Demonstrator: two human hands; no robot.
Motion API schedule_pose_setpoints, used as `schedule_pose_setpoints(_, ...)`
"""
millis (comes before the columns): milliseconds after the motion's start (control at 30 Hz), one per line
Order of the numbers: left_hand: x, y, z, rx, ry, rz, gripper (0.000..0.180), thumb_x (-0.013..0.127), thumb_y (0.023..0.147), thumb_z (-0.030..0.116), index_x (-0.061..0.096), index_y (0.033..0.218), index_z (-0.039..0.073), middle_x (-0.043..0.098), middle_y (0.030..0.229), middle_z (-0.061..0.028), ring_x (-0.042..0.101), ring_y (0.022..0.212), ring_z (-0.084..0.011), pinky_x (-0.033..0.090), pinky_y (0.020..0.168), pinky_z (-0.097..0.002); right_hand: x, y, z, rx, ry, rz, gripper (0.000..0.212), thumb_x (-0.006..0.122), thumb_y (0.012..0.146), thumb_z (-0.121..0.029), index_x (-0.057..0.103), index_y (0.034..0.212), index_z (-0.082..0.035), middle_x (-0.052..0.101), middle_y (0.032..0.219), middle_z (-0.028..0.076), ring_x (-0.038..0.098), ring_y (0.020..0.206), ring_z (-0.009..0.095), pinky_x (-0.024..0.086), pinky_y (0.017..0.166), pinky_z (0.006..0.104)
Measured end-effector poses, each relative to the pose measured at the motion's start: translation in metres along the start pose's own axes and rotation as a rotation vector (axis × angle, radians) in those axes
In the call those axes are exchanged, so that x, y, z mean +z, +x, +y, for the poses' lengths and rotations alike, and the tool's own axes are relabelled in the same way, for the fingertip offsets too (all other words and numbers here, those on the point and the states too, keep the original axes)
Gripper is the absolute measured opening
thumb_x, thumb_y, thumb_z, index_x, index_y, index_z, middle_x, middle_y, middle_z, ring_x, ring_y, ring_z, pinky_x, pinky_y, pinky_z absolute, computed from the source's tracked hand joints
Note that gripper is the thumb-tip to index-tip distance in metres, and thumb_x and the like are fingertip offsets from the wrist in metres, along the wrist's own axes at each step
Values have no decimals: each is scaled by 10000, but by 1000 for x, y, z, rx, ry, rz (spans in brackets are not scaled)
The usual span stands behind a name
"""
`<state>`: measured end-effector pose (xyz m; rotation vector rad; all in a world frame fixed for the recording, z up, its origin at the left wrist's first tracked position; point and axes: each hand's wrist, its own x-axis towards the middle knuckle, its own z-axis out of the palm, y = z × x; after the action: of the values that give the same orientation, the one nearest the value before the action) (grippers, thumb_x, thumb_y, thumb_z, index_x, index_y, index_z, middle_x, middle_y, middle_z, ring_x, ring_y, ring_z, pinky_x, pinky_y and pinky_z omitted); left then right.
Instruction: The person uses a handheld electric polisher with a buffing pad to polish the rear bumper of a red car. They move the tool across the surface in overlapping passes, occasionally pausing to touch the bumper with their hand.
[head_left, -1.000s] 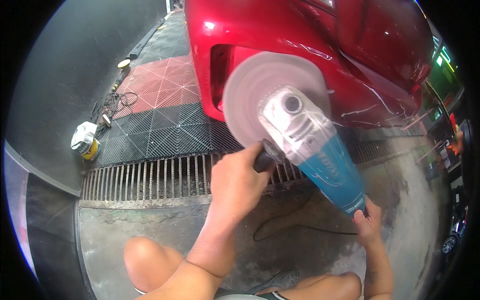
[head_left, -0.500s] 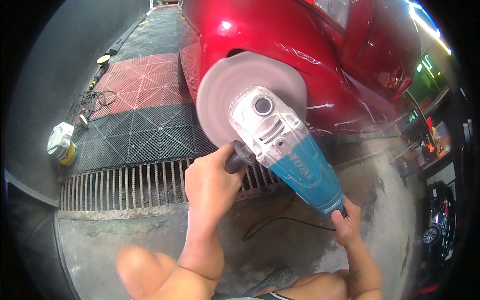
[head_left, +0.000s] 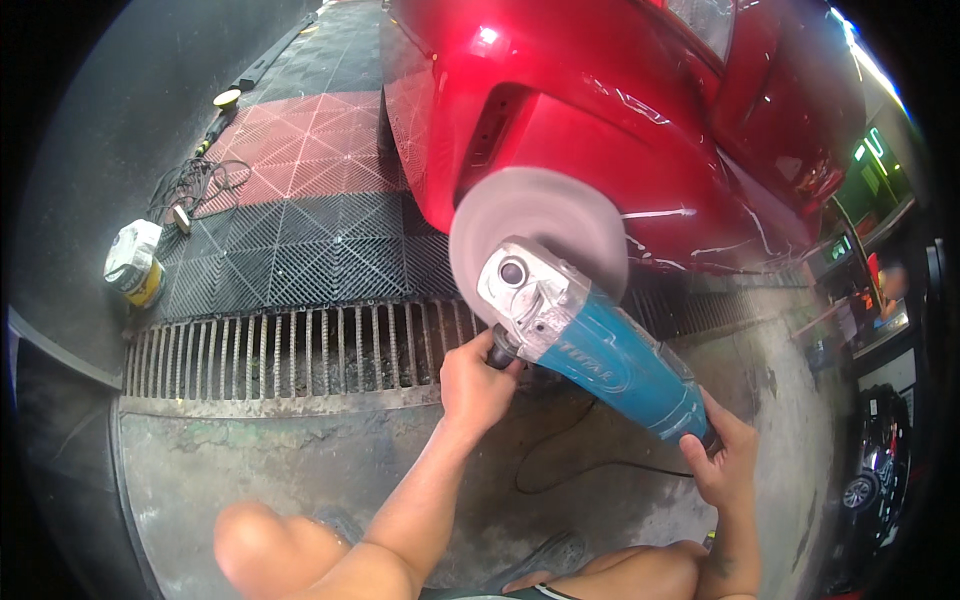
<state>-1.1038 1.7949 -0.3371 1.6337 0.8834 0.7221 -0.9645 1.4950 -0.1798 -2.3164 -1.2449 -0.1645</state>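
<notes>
Gripping a blue power tool slanted between left hand, curled around side handle, and right hand, clasped on rear end.

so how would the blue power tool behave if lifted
The blue power tool would likely feel front-heavy, given its bulky metal head. Its solid casing should stay stiff. The thin black cord probably trails floppily, since it bends in a loose curve.
</notes>
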Motion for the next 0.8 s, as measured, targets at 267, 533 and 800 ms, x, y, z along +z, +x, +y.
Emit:
schedule_pose_setpoints(267, -4, 20, 29, 202, -93, 7, 433, 911, 824, 127, 834, 1250, 117, 801, 979, -257, 788, 984, -457, 619, 848, -488, -16, -6, -21, 0, 78, 128, 797, 840, 971, -562, 723, 1433, 76, 802, 1010, 224, 803, 910, 291, 601, 839, 373)
schedule_pose_setpoints(533, 1, 16, 8, 118, -68, -22, 369, 913, 853, 155, 849, 1215, 127, 815, 959, -226, 800, 954, -435, 620, 839, -468, -11, -6, -23, 52, 17, 24, 799, 859, 954, -557, 725, 1446, 58, 812, 1032, 222, 815, 934, 297, 607, 879, 368)
schedule_pose_setpoints(800, -20, 4, 43, 100, 136, 63, 317, 898, 847, 93, 839, 1157, 62, 810, 915, -225, 819, 885, -381, 608, 802, -429, 7, 1, 9, -4, 205, 16, 763, 822, 991, -506, 700, 1462, 82, 824, 1139, 237, 807, 1041, 273, 598, 950, 377)
